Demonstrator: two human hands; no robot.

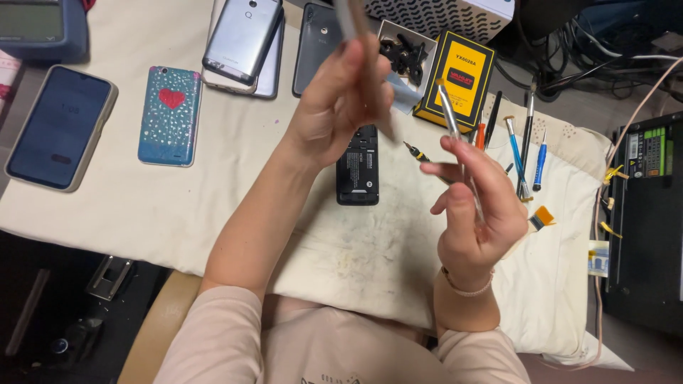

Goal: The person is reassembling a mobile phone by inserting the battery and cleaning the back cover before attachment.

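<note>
My left hand (340, 99) is raised above the table and grips a thin flat phone cover (359, 35) edge-on, blurred by motion. My right hand (475, 206) holds a pair of long metal tweezers (455, 131), tips pointing up toward the cover. Under both hands a small black phone (357, 167) lies flat on the stained white cloth (235, 199), with its back open.
Left on the cloth lie a dark smartphone (60, 128), a blue phone with a red heart (171, 114), silver phones (245, 39) and a dark one (316, 46). Behind are a yellow box (459, 78), a parts box (404, 53), screwdrivers (523, 146) and a brush (542, 217). A black device (647, 213) stands right.
</note>
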